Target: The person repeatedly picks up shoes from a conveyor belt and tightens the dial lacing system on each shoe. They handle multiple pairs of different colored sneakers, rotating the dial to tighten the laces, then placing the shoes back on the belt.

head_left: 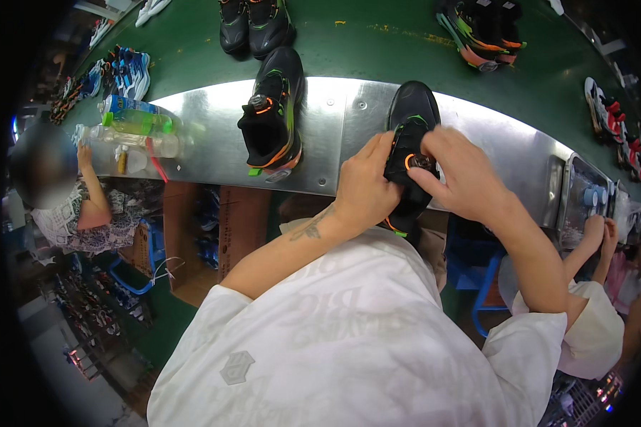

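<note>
A black sneaker (414, 105) with green and orange trim lies on the metal ledge in front of me, toe pointing away. My left hand (367, 178) grips its side near the collar, the fingers partly hidden by the shoe. On the round dial (421, 161) at its tongue, my right hand (466, 171) has thumb and fingers closed. A matching sneaker (271, 117) stands on the ledge to the left, its dial and orange loop showing, with neither hand on it.
Beyond the metal ledge (335, 96), the green surface (377, 43) carries a black pair (255, 27) and a colourful pair (481, 32). Plastic bottles (139, 122) lie at left. A cardboard box (192, 242) sits below. Co-workers sit on both sides, one person's arm (92, 188) at left.
</note>
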Tool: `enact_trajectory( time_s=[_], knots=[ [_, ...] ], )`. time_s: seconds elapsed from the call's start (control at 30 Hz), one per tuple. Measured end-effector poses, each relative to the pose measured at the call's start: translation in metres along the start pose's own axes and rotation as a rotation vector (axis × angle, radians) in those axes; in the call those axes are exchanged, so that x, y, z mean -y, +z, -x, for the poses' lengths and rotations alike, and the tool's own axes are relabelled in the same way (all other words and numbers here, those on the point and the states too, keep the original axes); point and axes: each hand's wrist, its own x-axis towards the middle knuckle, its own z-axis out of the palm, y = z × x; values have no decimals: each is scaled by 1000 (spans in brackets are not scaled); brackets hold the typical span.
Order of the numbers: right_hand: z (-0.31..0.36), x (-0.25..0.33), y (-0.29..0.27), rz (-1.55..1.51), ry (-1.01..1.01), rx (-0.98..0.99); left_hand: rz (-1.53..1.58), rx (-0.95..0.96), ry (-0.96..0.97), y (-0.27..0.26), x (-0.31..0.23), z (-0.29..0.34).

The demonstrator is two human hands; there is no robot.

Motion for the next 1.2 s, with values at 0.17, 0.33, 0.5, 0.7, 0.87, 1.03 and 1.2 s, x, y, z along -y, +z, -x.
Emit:
enact_trajectory(
  time_s=[0.17,0.33,0.5,0.7,0.87,1.03,1.2],
  knots=[
    [-12,6,-2,49,256,391,34,-112,187,7,11,6],
    [-2,-7,5,26,-34,73,-56,19,166,1,5,-3],
    [-4,3,17,180,262,266,14,25,146,5,10,-5],
    [2,-9,10,8,40,99,60,77,-97,5,2,-6],
    [1,-1,11,82,28,41,7,261,-118,1,3,-9],
    [7,-10,16,36,52,91,-1,247,-118,2,1,-7],
    [11,-3,13,21,-10,-72,-45,248,-81,2,3,-6]
  ],
)
